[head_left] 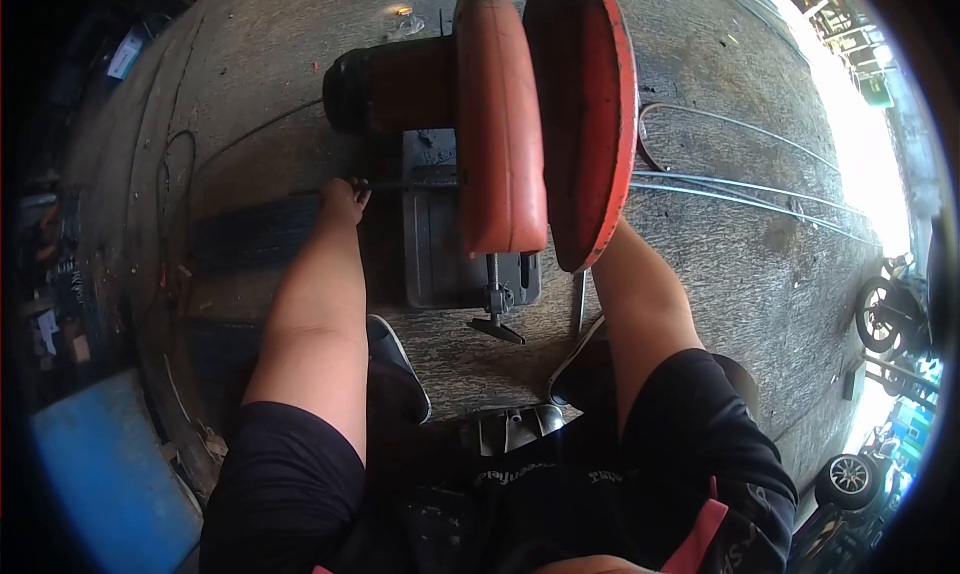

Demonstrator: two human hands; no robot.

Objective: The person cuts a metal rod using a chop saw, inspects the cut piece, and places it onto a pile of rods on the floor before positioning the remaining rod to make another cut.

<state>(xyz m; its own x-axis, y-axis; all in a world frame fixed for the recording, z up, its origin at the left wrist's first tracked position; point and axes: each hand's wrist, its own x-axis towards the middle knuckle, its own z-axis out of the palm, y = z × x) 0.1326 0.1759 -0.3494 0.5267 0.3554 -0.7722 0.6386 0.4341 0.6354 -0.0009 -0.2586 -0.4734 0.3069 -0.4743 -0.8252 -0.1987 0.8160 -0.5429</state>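
Observation:
A cut-off saw stands on the floor in front of me, with a red blade guard [502,124], a dark motor [390,84] and a dark base [428,269]. To the left of the base, my left hand [345,198] is closed around a thin metal rod [415,185] that runs under the guard. A large red disc-shaped cover [590,124] stands upright beside the guard. My right forearm [645,294] reaches behind this cover, which hides my right hand. The vise handle [496,329] sticks out at the base's near side.
Long metal rods [750,196] stretch right across the worn floor. A bundle of dark bars [255,236] lies left. My shoes [402,369] flank the saw. A blue panel [115,479] is at lower left; a motorcycle wheel [880,314] is at far right.

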